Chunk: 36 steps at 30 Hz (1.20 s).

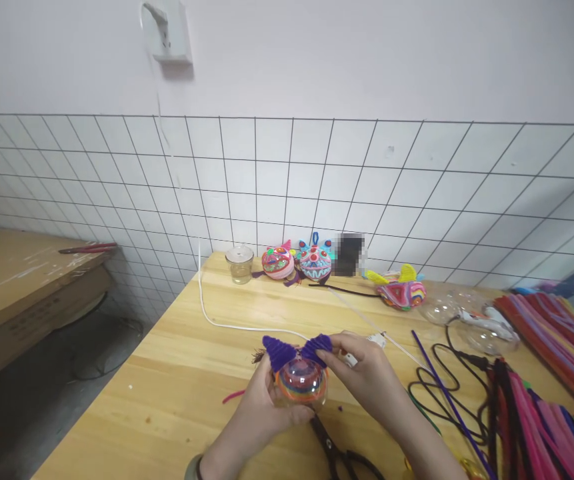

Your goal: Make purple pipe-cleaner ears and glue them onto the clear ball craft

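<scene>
My left hand is wrapped round a clear plastic ball banded with rings of coloured pipe cleaner in orange, red and blue. Two fuzzy purple ear shapes, a left ear and a right ear, stand on top of it. Between thumb and fingers, my right hand pinches the right purple ear. Black-handled scissors lie on the table just below the ball. A short pink pipe cleaner pokes out left of my left hand.
Along the wall stand a glass cup and decorated balls; a fish-like one lies right. Clear plastic balls, black cord, a purple pipe cleaner and pipe cleaner bundles fill the right side. A white cable crosses the table.
</scene>
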Tool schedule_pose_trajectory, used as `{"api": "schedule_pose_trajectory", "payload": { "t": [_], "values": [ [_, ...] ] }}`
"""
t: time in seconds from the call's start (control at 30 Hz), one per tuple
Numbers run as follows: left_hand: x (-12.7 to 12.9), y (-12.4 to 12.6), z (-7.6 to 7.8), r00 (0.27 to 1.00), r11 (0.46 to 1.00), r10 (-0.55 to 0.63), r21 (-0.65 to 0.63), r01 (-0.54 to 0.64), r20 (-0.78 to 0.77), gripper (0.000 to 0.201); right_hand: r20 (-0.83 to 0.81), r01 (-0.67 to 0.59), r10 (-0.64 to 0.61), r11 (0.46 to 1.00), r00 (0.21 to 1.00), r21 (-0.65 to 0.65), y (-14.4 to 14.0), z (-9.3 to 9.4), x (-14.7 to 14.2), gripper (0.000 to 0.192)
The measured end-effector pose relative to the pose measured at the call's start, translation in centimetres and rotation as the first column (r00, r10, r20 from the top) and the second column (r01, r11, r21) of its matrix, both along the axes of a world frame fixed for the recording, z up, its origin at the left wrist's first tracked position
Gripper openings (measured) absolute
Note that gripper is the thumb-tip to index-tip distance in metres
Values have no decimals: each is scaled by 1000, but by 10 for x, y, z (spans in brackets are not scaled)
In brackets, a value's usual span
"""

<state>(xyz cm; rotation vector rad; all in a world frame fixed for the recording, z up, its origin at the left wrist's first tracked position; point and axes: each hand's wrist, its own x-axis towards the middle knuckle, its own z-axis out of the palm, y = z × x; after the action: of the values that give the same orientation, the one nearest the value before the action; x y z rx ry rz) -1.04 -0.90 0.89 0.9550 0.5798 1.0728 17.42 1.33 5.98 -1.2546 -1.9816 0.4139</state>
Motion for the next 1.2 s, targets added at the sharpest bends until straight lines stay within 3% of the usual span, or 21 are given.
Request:
{"api": "schedule_pose_trajectory", "payload": {
  "t": [0.83, 1.2],
  "values": [
    [4, 0, -1, 997, 999, 24, -42, -21, 78, 64, -17, 12, -13, 999, 1000, -37, 1, -1, -1, 15],
    [5, 0, 4, 996, 999, 28, 20, -30, 80, 71, 10, 22, -22, 999, 1000, -41, 0, 0, -1, 17]
  ]
}}
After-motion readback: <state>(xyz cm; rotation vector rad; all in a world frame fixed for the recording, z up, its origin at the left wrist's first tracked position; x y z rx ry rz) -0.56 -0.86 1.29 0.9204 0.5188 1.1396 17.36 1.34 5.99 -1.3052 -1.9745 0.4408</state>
